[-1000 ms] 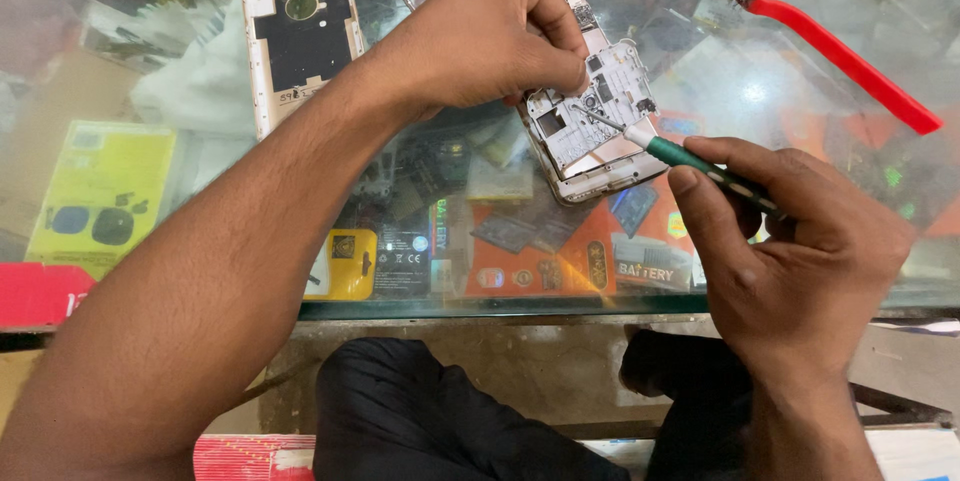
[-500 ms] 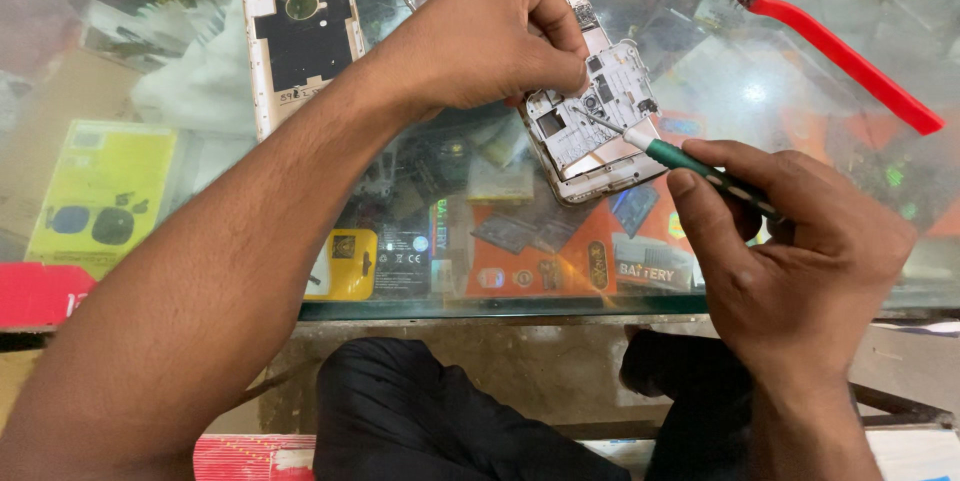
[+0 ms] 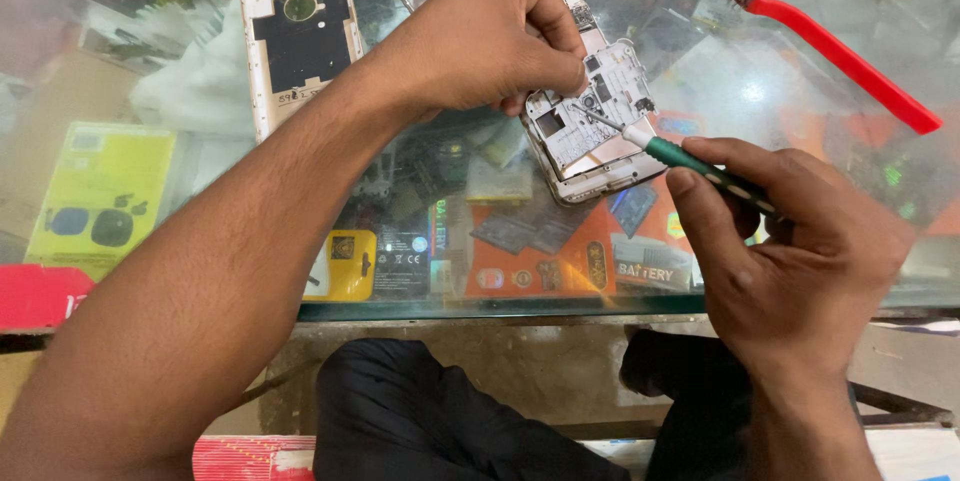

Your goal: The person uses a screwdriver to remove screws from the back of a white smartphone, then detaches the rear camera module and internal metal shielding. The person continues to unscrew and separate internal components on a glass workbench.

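Opened phone (image 3: 592,121), upper centre of the frame, lies on the glass counter (image 3: 760,91) with its long axis running from upper left to lower right; the left hand (image 3: 480,36) closes on its upper edge from the left. The right hand (image 3: 800,251), lower right, pinches a green-handled screwdriver (image 3: 690,163) whose shaft slants up-left, tip touching the exposed board. A detached back cover (image 3: 300,41) rests at upper left, a red brush (image 3: 830,46) at upper right; boxes show beneath the glass.

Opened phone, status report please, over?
Left hand steadies opened phone. Right hand holds green screwdriver, tip on its board. Nothing in the way.
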